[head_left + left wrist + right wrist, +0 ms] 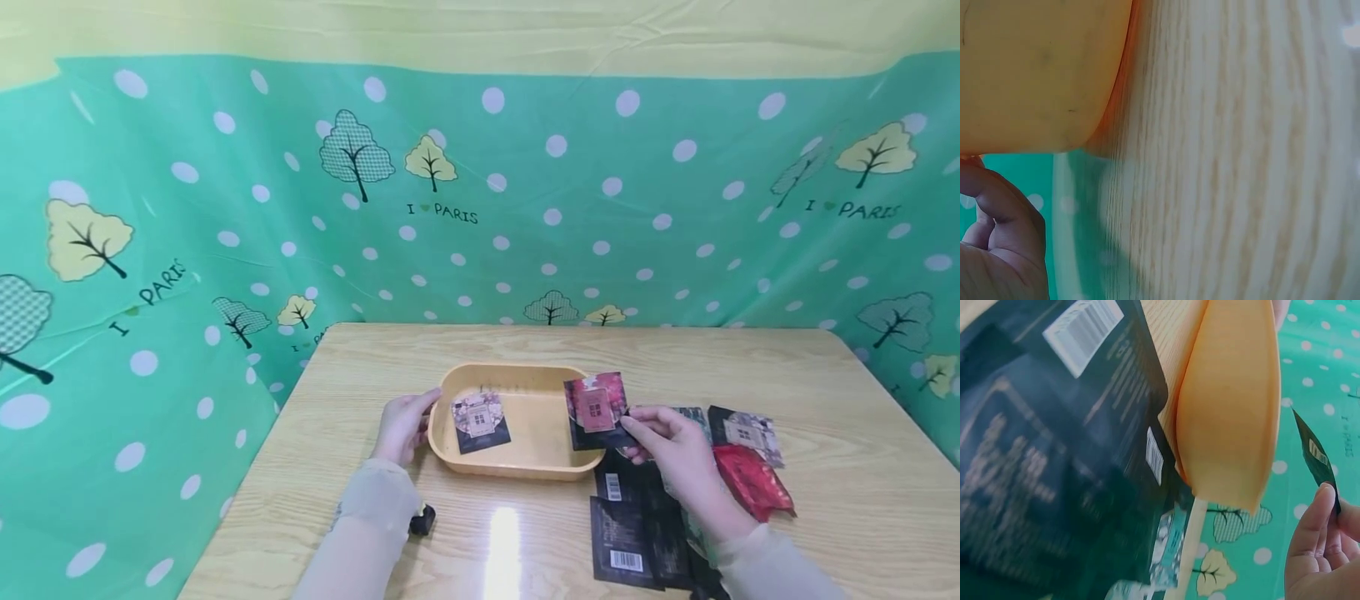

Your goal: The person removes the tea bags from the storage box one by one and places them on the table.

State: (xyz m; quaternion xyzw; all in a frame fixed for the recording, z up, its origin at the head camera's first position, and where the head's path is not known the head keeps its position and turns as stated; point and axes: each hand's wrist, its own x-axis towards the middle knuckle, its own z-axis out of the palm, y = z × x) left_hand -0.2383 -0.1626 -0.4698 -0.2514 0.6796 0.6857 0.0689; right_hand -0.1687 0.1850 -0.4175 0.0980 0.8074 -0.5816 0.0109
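A yellow plastic tray (525, 468) stands on the wooden table. My left hand (402, 427) grips its left end, thumb at the rim; in the left wrist view the hand (1007, 231) shows beside the tray wall (1035, 75). Between thumb and fingers, my right hand (678, 446) pinches a flat sachet (596, 411) with a red floral front, held over the tray's right end. Edge-on, that sachet (1315, 450) appears in the right wrist view. A pink and black sachet (481, 422) lies in the left part of the tray.
Dark sachets (621, 537) with barcodes lie front right of the tray, partly under my right arm. Beyond that hand are a floral sachet (746, 433) and a shiny red packet (752, 482). A polka-dot green cloth (525, 208) hangs behind the table.
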